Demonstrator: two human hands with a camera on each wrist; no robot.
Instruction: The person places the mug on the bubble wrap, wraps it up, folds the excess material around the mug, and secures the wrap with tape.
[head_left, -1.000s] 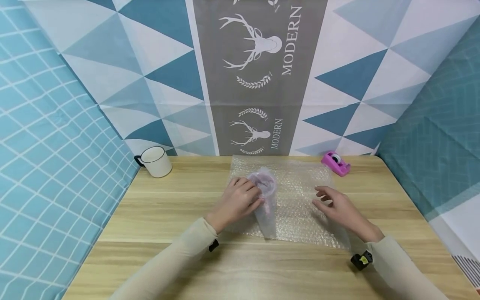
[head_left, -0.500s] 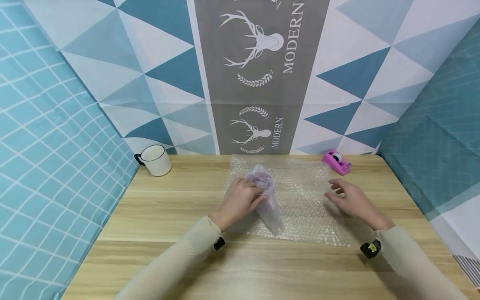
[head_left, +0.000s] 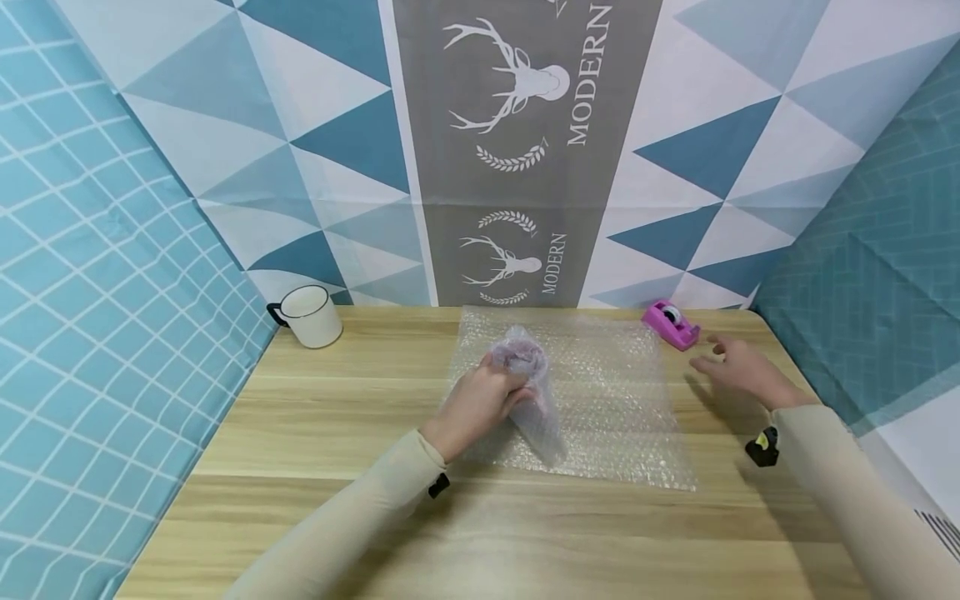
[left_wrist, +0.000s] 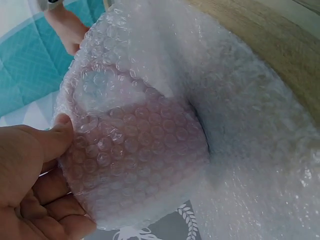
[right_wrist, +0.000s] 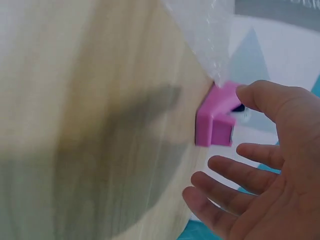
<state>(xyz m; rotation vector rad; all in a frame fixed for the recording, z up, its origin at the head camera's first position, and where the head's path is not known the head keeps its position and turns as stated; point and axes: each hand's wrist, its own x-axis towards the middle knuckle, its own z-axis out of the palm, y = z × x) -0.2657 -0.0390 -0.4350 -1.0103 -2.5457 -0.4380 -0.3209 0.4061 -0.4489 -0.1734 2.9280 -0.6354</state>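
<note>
My left hand [head_left: 476,398] grips a pink mug [left_wrist: 145,135] rolled in bubble wrap, thumb on one side and fingers on the other. The mug's round rim and handle loop show faintly through the bubbles. A loose tail of wrap hangs from it toward me. Under it, the rest of the bubble wrap sheet [head_left: 611,400] lies flat. My right hand [head_left: 738,368] is over the table's right side, its fingers apart and holding nothing. Close to its fingertips stands a pink tape dispenser [head_left: 671,325], also seen beyond the thumb in the right wrist view.
A white enamel mug [head_left: 313,318] with a black rim and handle stands at the back left. The wooden table [head_left: 360,508] meets a patterned cloth backdrop [head_left: 517,167] behind, with blue cloth [head_left: 97,292] along the left side.
My right hand has moved right and up, away from the wrapped mug and toward the tape dispenser. My left hand has tightened the wrap around the mug, and its tail has swung slightly right.
</note>
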